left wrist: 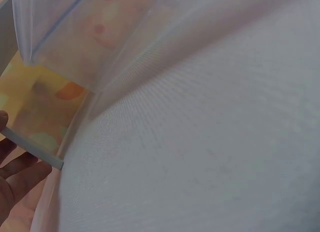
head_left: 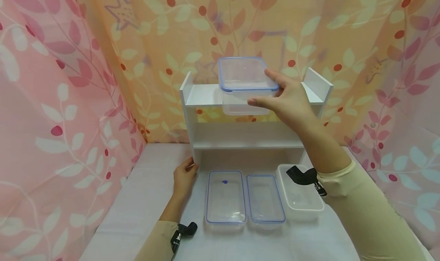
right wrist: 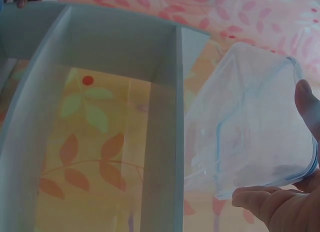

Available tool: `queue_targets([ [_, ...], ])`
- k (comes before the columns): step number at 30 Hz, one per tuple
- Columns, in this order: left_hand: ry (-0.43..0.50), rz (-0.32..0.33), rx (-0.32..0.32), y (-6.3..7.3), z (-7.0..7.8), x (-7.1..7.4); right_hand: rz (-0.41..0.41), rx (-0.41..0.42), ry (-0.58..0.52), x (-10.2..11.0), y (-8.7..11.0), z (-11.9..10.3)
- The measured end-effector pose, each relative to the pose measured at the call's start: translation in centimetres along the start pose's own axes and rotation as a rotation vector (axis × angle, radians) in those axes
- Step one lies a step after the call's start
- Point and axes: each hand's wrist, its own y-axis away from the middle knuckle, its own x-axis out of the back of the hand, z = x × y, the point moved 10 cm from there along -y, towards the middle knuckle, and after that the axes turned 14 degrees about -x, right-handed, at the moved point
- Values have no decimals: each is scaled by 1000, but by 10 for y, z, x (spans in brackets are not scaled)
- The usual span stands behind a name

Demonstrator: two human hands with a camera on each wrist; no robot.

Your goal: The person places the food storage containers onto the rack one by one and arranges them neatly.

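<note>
My right hand [head_left: 292, 100] grips a clear plastic food container [head_left: 244, 74] with a blue-edged rim by its right side, thumb in front and fingers behind. The container is level with the top board of a white shelf unit [head_left: 247, 136] and overlaps its front edge in the head view. In the right wrist view the container's base is right at that board. Low at the unit's left side, my left hand [head_left: 183, 177] pinches the edge of the side panel [left wrist: 35, 149] between thumb and fingers, as the left wrist view shows.
On the white-covered table before the unit stand two blue-rimmed clear containers, a larger one [head_left: 225, 200] and a narrower one [head_left: 266, 200], and a white-rimmed container [head_left: 302, 192] at the right. Floral curtains [head_left: 62, 120] close in the left, back and right.
</note>
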Motion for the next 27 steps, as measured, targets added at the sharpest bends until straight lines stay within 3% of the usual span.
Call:
queue_targets([
  [27, 40, 22, 45, 5, -3, 2, -10, -14, -43, -46, -27, -4],
])
